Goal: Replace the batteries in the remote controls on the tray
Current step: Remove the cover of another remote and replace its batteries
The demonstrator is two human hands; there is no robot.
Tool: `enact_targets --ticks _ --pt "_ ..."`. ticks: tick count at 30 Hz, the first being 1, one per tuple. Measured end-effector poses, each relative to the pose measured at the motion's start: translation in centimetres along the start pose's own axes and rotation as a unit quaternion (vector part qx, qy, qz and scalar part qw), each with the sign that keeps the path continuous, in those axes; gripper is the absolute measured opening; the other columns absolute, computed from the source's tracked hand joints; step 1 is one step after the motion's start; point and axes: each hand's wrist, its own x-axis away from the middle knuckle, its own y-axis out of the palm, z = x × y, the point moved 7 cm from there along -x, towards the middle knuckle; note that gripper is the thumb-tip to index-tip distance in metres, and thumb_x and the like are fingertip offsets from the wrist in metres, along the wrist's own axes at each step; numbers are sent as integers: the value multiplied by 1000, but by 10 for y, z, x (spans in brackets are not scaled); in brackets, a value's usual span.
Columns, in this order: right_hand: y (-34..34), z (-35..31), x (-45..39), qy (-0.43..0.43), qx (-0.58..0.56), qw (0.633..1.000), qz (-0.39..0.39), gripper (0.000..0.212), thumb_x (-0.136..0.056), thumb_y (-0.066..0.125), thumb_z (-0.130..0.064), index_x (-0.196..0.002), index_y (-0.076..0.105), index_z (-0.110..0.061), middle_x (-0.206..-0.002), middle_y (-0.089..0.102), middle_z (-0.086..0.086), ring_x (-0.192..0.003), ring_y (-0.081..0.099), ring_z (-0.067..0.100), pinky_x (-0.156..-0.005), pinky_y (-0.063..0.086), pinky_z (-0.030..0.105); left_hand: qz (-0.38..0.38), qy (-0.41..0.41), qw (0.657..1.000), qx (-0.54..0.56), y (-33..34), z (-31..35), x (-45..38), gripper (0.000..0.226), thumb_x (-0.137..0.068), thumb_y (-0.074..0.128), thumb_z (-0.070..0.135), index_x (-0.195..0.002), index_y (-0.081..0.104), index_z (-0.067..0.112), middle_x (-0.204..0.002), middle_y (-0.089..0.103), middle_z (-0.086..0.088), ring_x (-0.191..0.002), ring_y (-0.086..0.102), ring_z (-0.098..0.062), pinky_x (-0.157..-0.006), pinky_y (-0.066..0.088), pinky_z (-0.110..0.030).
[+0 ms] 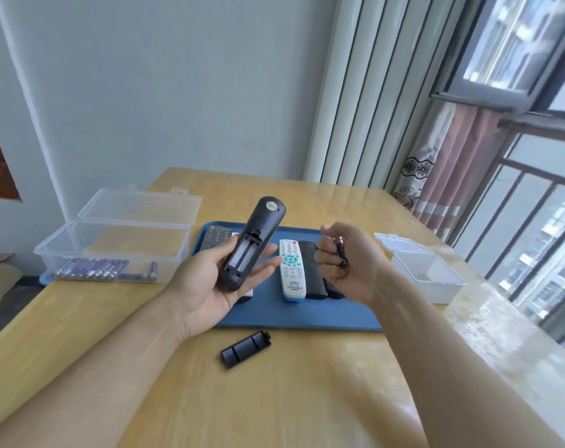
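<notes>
My left hand (210, 279) holds a black remote (253, 244) back side up above the blue tray (294, 315); its battery compartment is open and looks empty. My right hand (346, 257) is closed around a dark purple battery (341, 250), held over the tray's right part. The remote's black battery cover (245, 349) lies on the table in front of the tray. On the tray lie a white remote (291, 270), a black remote (313, 270) beside it, and a dark remote (215, 237) at the far left.
A clear plastic box (113, 250) with its lid open stands at the left and holds several blue batteries (103, 270). A small white box (426, 273) with an open lid stands at the right. A window and railing run along the table's right edge.
</notes>
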Motion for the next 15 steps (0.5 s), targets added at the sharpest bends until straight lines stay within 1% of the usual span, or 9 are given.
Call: enact_targets --ticks 1,3,5,6,8,9,12,14,15 --pt "-5 -13 0 -8 70 997 -4 16 -95 48 -7 -82 47 -17 -62 36 -2 -48 25 10 -33 20 18 -1 -2 1000 2 1 -1 1 41 -109 39 25 -129 61 -4 -120 71 -26 -109 71 -40 -89 59 -43" --pt "-16 -39 -2 -4 195 980 -30 17 -100 48 -3 -88 54 -14 -66 44 0 -51 32 9 -36 26 16 0 0 1000 4 0 0 0 41 -109 39 24 -128 61 -4 -120 71 -25 -108 71 -40 -88 60 -44" --pt "-43 -69 3 13 320 947 -8 14 -100 51 0 -98 61 -9 -72 55 4 -56 41 11 -43 35 18 -12 -3 1000 9 5 -1 1 40 -109 38 24 -129 60 -3 -120 71 -25 -108 71 -39 -87 60 -44" --pt "-59 -83 5 23 397 917 16 13 -99 54 1 -104 63 -6 -78 60 7 -59 45 12 -48 39 19 -16 -3 1000 11 6 -2 2 40 -109 38 25 -129 60 -3 -120 71 -25 -108 72 -39 -86 60 -43" --pt "-90 -106 11 49 546 834 66 20 -95 59 4 -114 63 -3 -89 63 13 -65 48 16 -57 41 23 -20 -2 1000 10 8 -2 2 40 -109 38 25 -128 60 -2 -120 71 -25 -107 72 -38 -85 61 -43" --pt "-106 -112 13 65 593 798 82 23 -95 59 5 -116 63 -4 -94 65 14 -68 49 17 -60 42 24 -21 -1 1000 9 8 -2 3 40 -109 38 25 -128 60 -2 -120 71 -25 -106 72 -38 -84 61 -42" --pt "-145 -114 17 103 674 721 125 23 -96 57 3 -116 63 -7 -108 74 12 -76 59 16 -67 47 25 -22 1 1000 15 10 -2 3 41 -109 39 26 -130 60 -2 -120 71 -25 -106 72 -38 -80 63 -41" --pt "-159 -105 17 117 734 657 128 27 -97 57 -1 -121 63 -10 -112 75 6 -85 67 13 -66 49 19 -24 0 1000 15 10 -3 3 42 -108 39 26 -132 59 -2 -121 70 -25 -107 72 -38 -79 63 -41" --pt "-162 -100 17 117 757 631 122 30 -98 56 -2 -126 62 -11 -117 74 3 -93 70 12 -65 48 16 -24 0 1000 15 10 -3 3 42 -108 40 26 -132 59 -2 -122 70 -25 -108 72 -38 -79 63 -41"
